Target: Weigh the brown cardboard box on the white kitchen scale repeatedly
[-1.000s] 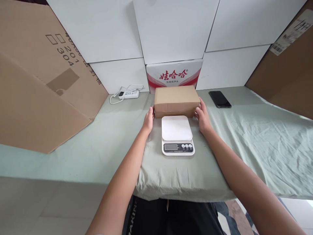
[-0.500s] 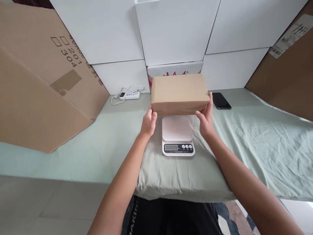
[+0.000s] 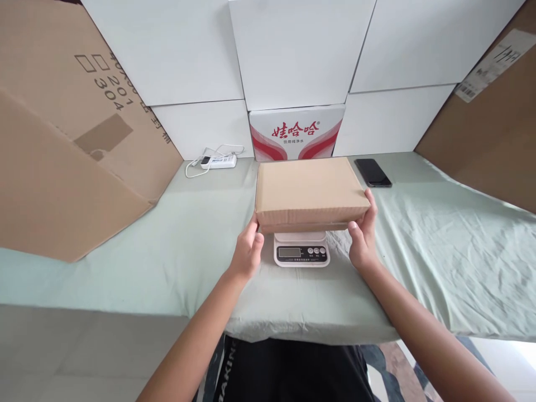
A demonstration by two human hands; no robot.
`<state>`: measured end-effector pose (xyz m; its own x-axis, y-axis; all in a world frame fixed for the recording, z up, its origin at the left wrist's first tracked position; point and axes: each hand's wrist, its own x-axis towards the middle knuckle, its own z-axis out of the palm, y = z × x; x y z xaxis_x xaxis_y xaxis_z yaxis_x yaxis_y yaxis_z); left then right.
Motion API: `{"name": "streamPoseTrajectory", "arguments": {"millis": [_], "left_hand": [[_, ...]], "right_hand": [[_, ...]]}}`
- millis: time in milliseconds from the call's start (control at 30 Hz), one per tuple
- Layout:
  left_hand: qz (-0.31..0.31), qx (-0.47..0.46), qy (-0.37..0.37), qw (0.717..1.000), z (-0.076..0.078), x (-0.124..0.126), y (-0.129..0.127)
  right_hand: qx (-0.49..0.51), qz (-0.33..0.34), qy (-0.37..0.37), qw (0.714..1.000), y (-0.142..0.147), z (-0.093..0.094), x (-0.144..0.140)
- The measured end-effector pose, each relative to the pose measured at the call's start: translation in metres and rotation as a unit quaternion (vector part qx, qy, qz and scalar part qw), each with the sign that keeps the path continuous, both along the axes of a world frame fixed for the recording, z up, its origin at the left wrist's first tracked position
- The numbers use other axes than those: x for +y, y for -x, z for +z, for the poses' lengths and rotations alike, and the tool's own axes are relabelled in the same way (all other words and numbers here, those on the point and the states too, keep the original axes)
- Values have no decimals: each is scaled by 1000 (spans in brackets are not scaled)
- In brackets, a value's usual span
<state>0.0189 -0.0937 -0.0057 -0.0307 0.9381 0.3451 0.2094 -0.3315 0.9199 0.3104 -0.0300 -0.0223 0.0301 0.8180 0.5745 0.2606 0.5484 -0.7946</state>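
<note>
A plain brown cardboard box lies flat over the white kitchen scale, hiding its platform; only the display and buttons show below the box's front edge. My left hand grips the box's front left corner. My right hand grips its front right corner. Whether the box rests on the scale or hovers just above it, I cannot tell.
A green cloth covers the table. A black phone lies behind the box to the right, a white power strip at the back left. A red-and-white carton and white boxes line the wall. Large cardboard sheets lean at both sides.
Both hands lifted the box from behind the scale, carried it toward me and lowered it over the scale's platform.
</note>
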Motion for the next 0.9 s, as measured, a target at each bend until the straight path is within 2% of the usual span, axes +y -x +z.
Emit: {"name": "streamPoseTrajectory", "arguments": {"millis": [300,900], "left_hand": [[11,-3,8,1000,-5,0,1],[35,-17,13,999,-6,2,2]], "right_hand": [[7,-1,10,1000,2,3,1],[2,-3,21,1000,0,3,2]]}}
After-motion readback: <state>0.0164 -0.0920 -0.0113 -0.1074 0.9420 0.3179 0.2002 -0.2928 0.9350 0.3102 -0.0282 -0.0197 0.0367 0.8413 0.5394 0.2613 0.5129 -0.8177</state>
